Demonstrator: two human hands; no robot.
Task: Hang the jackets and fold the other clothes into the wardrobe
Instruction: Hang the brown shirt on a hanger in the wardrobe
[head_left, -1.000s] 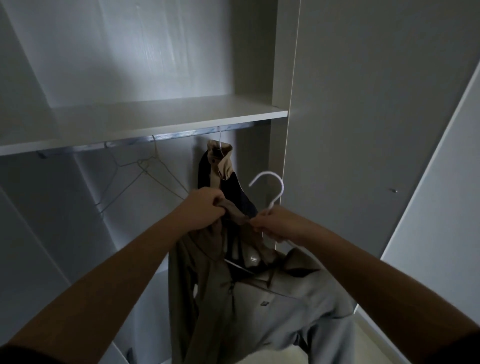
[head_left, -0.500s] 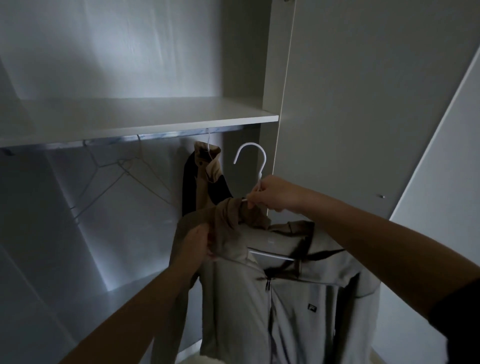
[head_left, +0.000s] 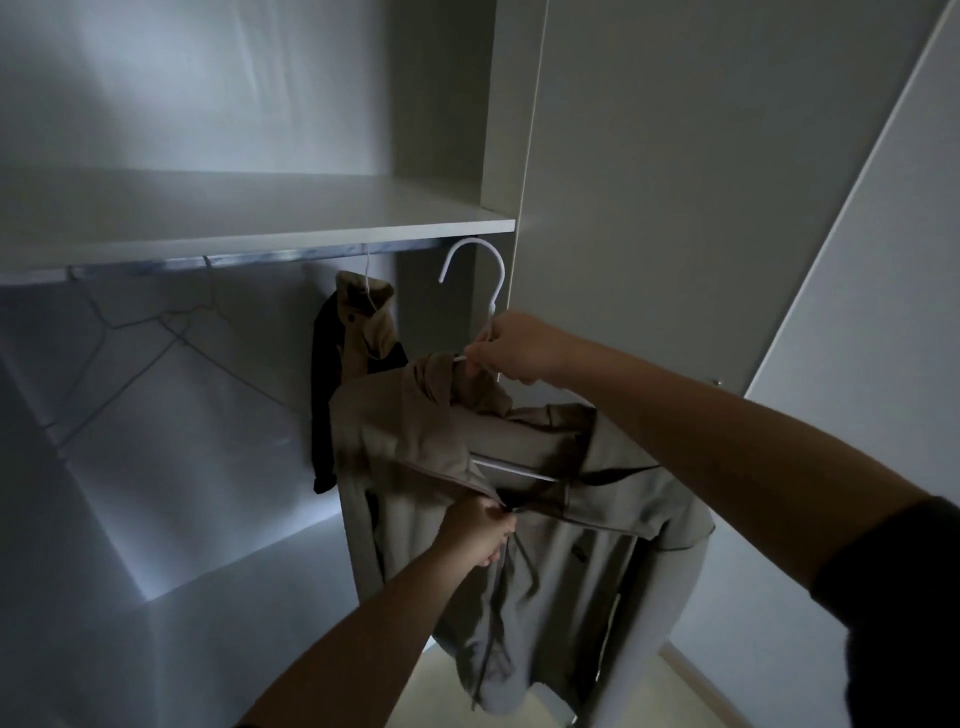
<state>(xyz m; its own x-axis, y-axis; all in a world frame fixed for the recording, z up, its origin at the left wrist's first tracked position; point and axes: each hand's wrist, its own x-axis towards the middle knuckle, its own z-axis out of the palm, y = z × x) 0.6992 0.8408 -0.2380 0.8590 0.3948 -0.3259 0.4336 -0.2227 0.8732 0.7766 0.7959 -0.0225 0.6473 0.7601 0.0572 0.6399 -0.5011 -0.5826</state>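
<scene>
Beige jacket (head_left: 545, 545) hangs on a white hanger (head_left: 480, 275). Right hand (head_left: 519, 351) grips the hanger neck just below the rail (head_left: 260, 255); left hand (head_left: 475, 530) pinches the jacket's front edge.

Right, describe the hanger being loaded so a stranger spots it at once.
Look under the wardrobe shelf, at the rail's right end. The white hanger is held there by the right hand, carrying a grey-beige jacket. Unlike the thin wire hangers nearby, its hook is thick and white.
</scene>
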